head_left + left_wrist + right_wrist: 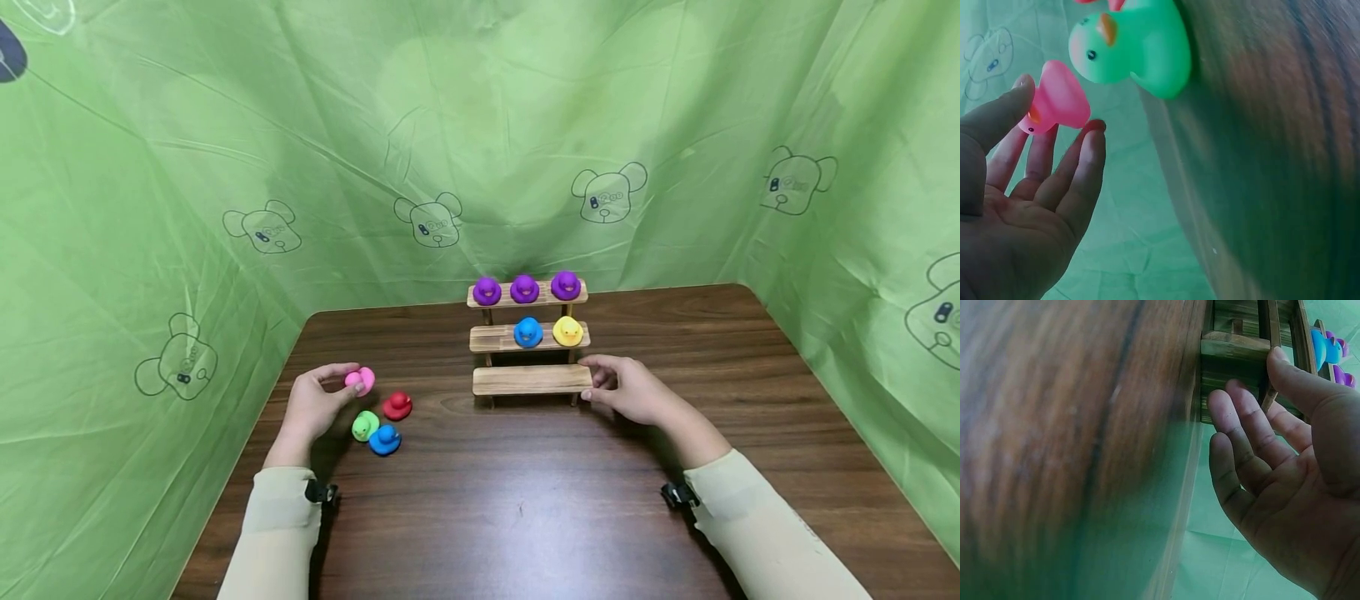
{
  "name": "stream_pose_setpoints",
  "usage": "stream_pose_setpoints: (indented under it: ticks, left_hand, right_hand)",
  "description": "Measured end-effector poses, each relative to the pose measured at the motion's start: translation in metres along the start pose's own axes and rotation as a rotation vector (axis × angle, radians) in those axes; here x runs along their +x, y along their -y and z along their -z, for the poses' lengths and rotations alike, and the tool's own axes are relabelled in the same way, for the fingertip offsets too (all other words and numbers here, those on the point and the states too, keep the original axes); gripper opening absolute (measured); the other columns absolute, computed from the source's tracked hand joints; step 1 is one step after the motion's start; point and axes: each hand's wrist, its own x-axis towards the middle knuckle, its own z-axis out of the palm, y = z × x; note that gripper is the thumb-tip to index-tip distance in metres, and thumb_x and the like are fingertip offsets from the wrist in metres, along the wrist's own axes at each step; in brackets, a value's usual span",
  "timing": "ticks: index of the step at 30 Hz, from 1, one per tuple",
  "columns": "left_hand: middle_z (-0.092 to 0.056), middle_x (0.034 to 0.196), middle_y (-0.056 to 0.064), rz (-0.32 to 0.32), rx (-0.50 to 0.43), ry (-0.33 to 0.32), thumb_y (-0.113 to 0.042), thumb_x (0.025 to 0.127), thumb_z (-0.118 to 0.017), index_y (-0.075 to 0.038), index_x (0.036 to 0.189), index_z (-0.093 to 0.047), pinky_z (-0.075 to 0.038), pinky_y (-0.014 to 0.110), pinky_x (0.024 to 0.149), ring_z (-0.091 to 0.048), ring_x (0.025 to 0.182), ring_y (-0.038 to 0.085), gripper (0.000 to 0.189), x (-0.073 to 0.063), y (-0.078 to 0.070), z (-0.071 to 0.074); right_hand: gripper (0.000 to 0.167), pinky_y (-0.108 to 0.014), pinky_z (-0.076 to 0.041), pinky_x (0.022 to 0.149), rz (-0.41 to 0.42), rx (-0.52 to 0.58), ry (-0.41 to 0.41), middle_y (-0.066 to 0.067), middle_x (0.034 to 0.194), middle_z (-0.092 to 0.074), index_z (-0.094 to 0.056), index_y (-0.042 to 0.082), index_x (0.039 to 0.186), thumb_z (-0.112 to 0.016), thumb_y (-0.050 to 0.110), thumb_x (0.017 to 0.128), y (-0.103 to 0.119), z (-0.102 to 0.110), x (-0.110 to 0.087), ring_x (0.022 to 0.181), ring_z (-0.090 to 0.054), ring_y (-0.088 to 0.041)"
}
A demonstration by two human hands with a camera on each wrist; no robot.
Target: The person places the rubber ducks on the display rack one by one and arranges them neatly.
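My left hand (pixel 318 404) pinches a pink rubber duck (pixel 361 382) between thumb and fingers, at the table's left side. In the left wrist view the pink duck (pixel 1060 100) is tipped, its head towards the thumb. Close by sit a red duck (pixel 397 406), a green duck (pixel 365 426) and a blue duck (pixel 385 440). My right hand (pixel 630 390) grips the right end of the lowest step of a three-tier wooden stand (pixel 532 380), thumb in front and fingers behind. The right wrist view shows its thumb against the wood (pixel 1235 350).
Three purple ducks (pixel 525 289) stand on the stand's top tier. Its middle tier bears a blue duck (pixel 528 332) and a yellow duck (pixel 567 332). Green sheeting (pixel 510 167) with printed bear faces hangs behind and beside the brown wooden table (pixel 480 500).
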Motion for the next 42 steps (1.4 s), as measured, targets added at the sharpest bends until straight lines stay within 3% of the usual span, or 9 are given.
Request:
stream_pose_setpoints:
  ticks: [5,16,28,35,42]
  left_hand:
    - [-0.075,0.119,0.014,-0.015,-0.017,0.012,-0.02,0.093,-0.083,-0.01,0.128,-0.075,-0.054,0.015,0.078,-0.07,0.108,0.031,0.037,-0.001,-0.015,-0.005]
    - [-0.074,0.118,0.016,-0.075,-0.088,-0.045,-0.016,0.092,-0.084,-0.007,0.125,-0.075,-0.057,0.015,0.079,-0.073,0.106,0.031,0.035,-0.001,-0.045,-0.021]
    - [-0.075,0.117,0.014,-0.125,-0.17,-0.018,-0.015,0.09,-0.085,-0.008,0.123,-0.076,-0.059,0.019,0.081,-0.073,0.104,0.031,0.035,0.004,-0.069,-0.044]
    - [-0.077,0.109,0.006,-0.129,-0.167,-0.011,-0.019,0.089,-0.087,-0.01,0.118,-0.078,-0.06,0.022,0.078,-0.077,0.092,0.021,0.032,0.008,-0.082,-0.057]
    - [-0.075,0.112,0.008,-0.175,-0.176,-0.031,-0.015,0.088,-0.087,-0.009,0.117,-0.079,-0.061,0.024,0.08,-0.077,0.095,0.023,0.031,0.011,-0.096,-0.069]
  right_hand:
    - [0.052,-0.032,-0.056,0.07,0.007,-0.001,0.0,-0.002,0.091,-0.07,-0.065,0.005,0.137,-0.085,0.014,0.09,0.0,0.0,0.0,0.08,-0.066,-0.017]
    - [0.052,-0.032,-0.056,0.07,0.007,-0.005,-0.002,-0.001,0.092,-0.069,-0.065,0.005,0.137,-0.085,0.016,0.09,-0.001,0.0,0.0,0.08,-0.065,-0.016]
    - [0.053,-0.032,-0.056,0.071,0.006,-0.001,-0.001,-0.002,0.092,-0.069,-0.065,0.005,0.137,-0.085,0.016,0.09,-0.002,-0.001,0.001,0.081,-0.066,-0.016]
    - [0.053,-0.031,-0.056,0.071,0.007,0.005,0.001,-0.002,0.092,-0.069,-0.065,0.005,0.138,-0.085,0.017,0.09,-0.002,0.0,0.0,0.08,-0.066,-0.016]
    - [0.053,-0.031,-0.056,0.071,-0.002,0.001,-0.004,-0.001,0.092,-0.07,-0.065,0.006,0.138,-0.085,0.016,0.09,-0.001,-0.001,0.001,0.079,-0.066,-0.015]
